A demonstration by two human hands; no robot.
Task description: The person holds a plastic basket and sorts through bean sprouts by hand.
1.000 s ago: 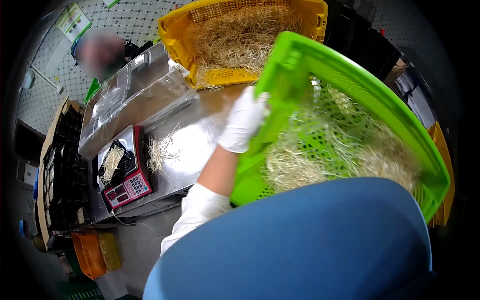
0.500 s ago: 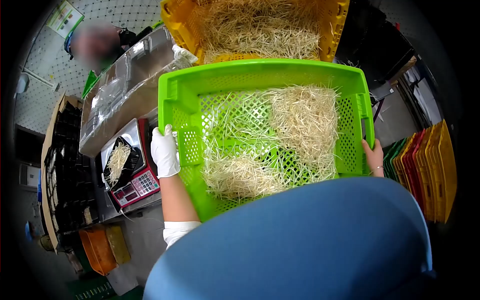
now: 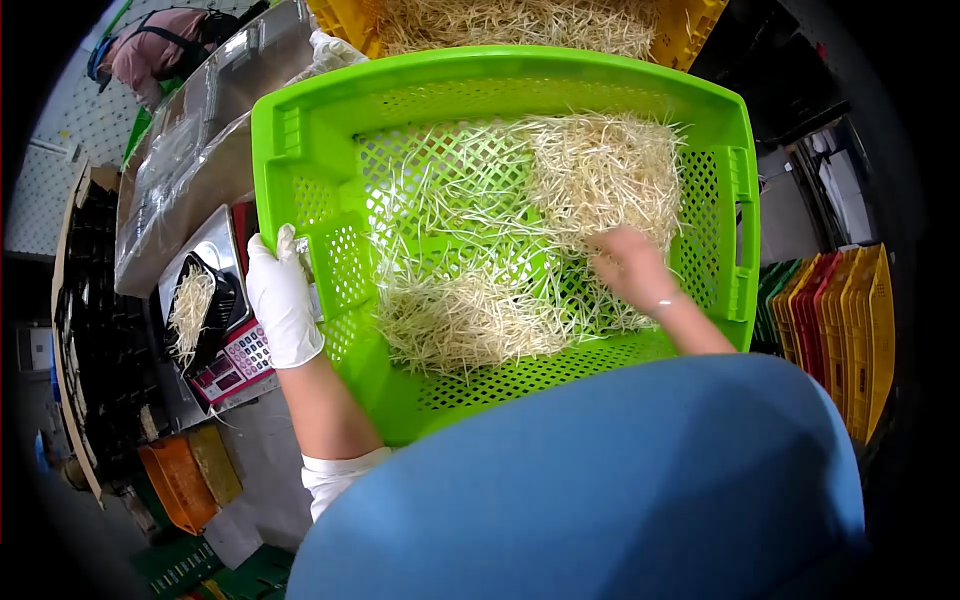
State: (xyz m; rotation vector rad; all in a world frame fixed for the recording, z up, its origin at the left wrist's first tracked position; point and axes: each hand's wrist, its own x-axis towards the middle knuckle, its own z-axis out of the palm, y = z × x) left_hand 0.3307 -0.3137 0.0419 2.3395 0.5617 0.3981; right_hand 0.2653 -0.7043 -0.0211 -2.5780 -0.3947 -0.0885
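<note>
A green plastic basket [image 3: 510, 65] with perforated walls fills the middle of the view. Inside it lie bean sprouts [image 3: 605, 170], in a thick block at the right, a lower heap at the front left and loose strands between. My left hand [image 3: 283, 305], in a white glove, is closed on the basket's left side at the handle. My right hand [image 3: 632, 268], bare and slightly blurred, is inside the basket. Its fingers are curled in at the lower edge of the right block of sprouts; the fingertips are partly hidden.
At the left, a red scale [image 3: 235, 365] carries a black tray [image 3: 212, 330] of sprouts. A yellow crate [image 3: 690, 30] of sprouts stands behind the basket. Stacked crates [image 3: 860, 330] are at the right, black trays [image 3: 105, 340] far left. Another person [image 3: 160, 50] bends over at the upper left.
My right hand has let go of the basket's right handle and moved left into the sprouts. The basket appears larger and higher in view. My left hand stays on its side.
</note>
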